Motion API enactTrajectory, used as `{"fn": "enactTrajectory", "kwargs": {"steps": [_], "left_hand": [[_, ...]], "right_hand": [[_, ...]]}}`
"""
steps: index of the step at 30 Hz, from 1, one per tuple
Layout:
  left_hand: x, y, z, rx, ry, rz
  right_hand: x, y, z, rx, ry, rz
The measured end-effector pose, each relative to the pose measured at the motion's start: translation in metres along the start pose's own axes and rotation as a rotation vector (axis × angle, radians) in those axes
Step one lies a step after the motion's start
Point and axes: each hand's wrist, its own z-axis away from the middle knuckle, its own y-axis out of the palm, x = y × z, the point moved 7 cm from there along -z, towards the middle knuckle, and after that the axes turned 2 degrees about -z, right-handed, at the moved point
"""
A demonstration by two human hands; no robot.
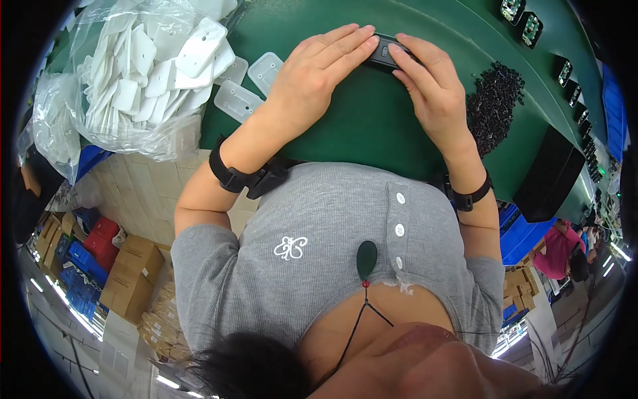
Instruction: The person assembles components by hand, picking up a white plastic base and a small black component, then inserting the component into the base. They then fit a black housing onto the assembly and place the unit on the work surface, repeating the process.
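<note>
A small black plastic housing (383,56) with a rectangular button-like part on its face sits at the far side of the green work surface. My left hand (318,70) closes on its left end, fingers stretched together across the top edge. From the other side, my right hand (433,83) grips its right end, fingers bent over it and the thumb low on its near side. Much of the housing is covered by my fingers. White translucent plastic covers (237,101) lie left of my left hand. Beside my right wrist is a heap of tiny black parts (493,106).
A clear plastic bag (149,130) full of white plastic pieces stands at the left. At the right are a black box-like object (549,174) and a row of small circuit boards (530,30) along the green belt. Cardboard boxes (133,276) stand on the floor at lower left.
</note>
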Motion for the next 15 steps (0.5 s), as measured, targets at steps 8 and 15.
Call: {"fn": "enactTrajectory", "kwargs": {"steps": [8,15], "left_hand": [[0.0,0.001,0.0,0.031,0.046,-0.079],[-0.016,0.004,-0.004,0.016,0.059,-0.206]], "right_hand": [[0.0,0.005,0.001,0.005,-0.011,0.083],[-0.011,0.002,-0.001,0.01,0.063,-0.098]]}}
